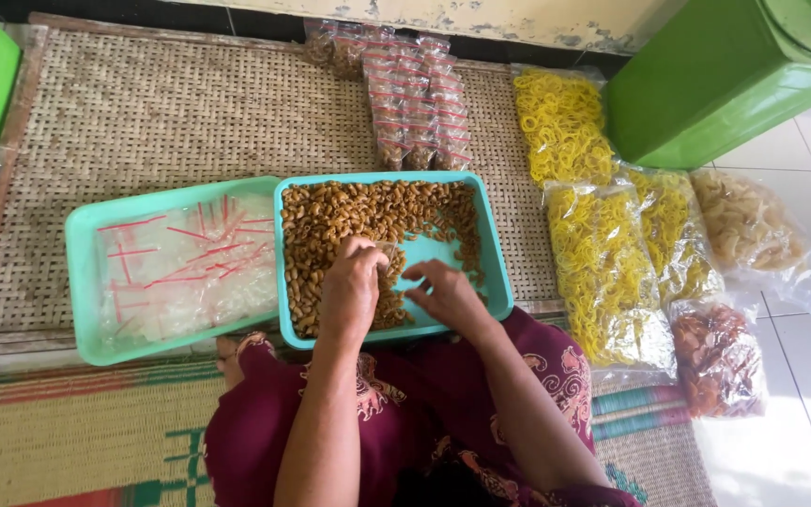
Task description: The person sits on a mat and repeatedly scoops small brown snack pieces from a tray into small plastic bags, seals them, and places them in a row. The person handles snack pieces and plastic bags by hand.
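Note:
A teal tray [492, 246] in front of me holds brown curled snack pieces [349, 214]. My left hand [351, 286] rests in the tray on the snacks, fingers curled around what looks like a small clear bag. My right hand [445, 293] is beside it over the tray's bare patch, fingers bent and touching the same spot. A second teal tray [82, 282] on the left holds empty clear zip bags with red strips [190, 265].
Filled small snack bags [417, 103] lie in rows beyond the tray. Large bags of yellow crackers [603, 268], pale crackers [748, 225] and reddish chips [717, 357] lie at right. A green container [706, 84] stands at far right. All sits on woven mats.

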